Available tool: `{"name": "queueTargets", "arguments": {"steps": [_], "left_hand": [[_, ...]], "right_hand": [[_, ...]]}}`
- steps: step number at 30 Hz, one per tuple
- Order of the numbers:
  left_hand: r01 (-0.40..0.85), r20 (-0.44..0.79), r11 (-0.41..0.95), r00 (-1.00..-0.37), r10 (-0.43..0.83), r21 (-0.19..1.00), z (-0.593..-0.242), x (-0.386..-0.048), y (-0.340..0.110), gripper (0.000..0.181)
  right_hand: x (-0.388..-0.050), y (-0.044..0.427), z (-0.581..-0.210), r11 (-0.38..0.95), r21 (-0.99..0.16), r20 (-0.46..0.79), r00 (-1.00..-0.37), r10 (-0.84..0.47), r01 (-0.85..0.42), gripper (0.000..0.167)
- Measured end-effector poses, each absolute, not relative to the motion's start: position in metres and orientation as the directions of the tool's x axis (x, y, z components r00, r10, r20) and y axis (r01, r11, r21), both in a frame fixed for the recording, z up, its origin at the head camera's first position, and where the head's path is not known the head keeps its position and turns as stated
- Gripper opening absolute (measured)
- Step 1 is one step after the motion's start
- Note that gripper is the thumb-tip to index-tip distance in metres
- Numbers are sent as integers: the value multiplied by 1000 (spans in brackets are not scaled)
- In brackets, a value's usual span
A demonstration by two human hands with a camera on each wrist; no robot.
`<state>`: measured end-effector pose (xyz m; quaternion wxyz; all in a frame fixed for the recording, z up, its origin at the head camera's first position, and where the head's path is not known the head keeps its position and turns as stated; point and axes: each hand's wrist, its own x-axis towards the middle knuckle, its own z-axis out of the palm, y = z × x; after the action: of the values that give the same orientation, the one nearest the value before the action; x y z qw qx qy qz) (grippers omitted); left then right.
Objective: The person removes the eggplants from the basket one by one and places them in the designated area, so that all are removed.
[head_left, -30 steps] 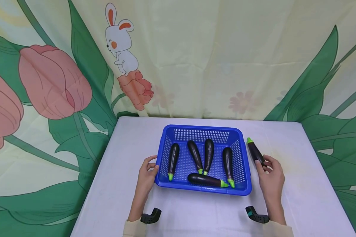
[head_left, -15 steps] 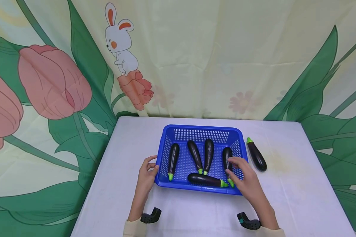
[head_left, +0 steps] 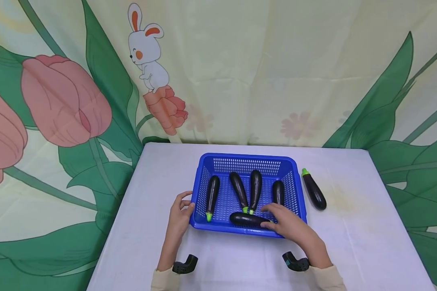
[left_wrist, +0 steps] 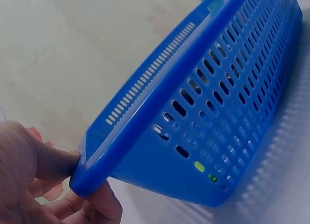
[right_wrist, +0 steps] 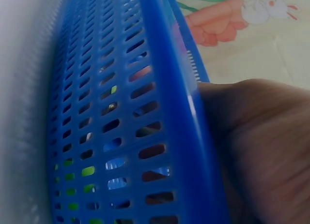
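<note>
The fingers [left_wrist: 107,204] of the left hand [head_left: 181,216] are curled under the rim of a blue basket [head_left: 222,230], and the rim is pinched between them and the thumb. The right hand [head_left: 291,226] is held over the basket's near right corner, its thumb and index finger parted about the stem end of a crosswise eggplant [head_left: 248,219]; whether a grip is made cannot be told, as the hand is blurred in its wrist view. That eggplant is laid along the near wall, inside the basket. Four others are set lengthwise there: one by the left wall [head_left: 213,196], two close together in the middle [head_left: 238,190], and one at the right [head_left: 278,192], partly hidden by the hand. A sixth eggplant [head_left: 314,190] is placed outside, just beside the right wall, its green cap pointed away, on the white table [head_left: 131,250].
</note>
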<state>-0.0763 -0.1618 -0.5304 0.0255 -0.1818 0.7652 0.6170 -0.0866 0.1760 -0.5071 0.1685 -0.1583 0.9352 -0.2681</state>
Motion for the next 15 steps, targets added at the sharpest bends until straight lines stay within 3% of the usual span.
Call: {"name": "queueTargets", "arguments": {"steps": [5,15], "left_hand": [[-321,-277,166,-930,-241,932,-529,-78,-162,41],[-324,-283,167,-931,-231,931,-527,-75,-162,43]], "right_hand": [[-96,176,-509,795,-585,-318,-856,-409,-163,37],[-102,172,-517,782,-610,-370,-826,-426,-130,28]]}}
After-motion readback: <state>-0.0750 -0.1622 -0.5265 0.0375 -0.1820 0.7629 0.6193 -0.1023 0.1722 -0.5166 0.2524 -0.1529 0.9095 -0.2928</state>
